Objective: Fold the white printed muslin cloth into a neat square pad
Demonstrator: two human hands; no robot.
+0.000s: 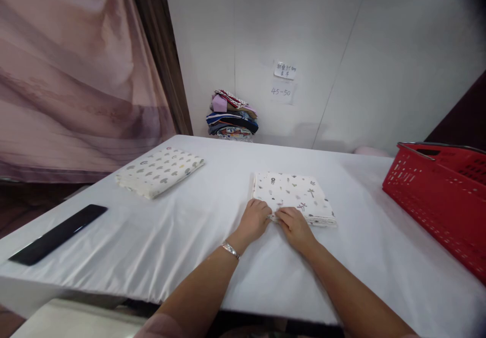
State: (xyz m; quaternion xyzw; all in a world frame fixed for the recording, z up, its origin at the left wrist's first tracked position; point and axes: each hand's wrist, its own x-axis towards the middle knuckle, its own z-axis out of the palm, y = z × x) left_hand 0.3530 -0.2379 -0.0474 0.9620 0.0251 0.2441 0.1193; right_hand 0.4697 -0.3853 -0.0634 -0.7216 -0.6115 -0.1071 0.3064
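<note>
A folded white cloth (pixel 290 191) printed with small palm trees and other motifs lies flat on the white-covered table (pixel 212 257). At its near left corner my left hand (pixel 253 219), with a silver bracelet at the wrist, has its fingers closed on the edge. My right hand (pixel 295 226) is just beside it, fingers curled over the same near edge, fingertips almost meeting those of the left. The thumbs are mostly hidden. To the left rests a second folded white cloth (pixel 161 171) with grey heart-like shapes.
A red perforated basket (pixel 440 191) with a metal handle stands on the right. A flat black glossy slab (pixel 58 234) lies near the left edge. Behind the table's far edge is a pile of folded fabrics (pixel 232 117) against the wall. A pink curtain (pixel 76 74) hangs at left.
</note>
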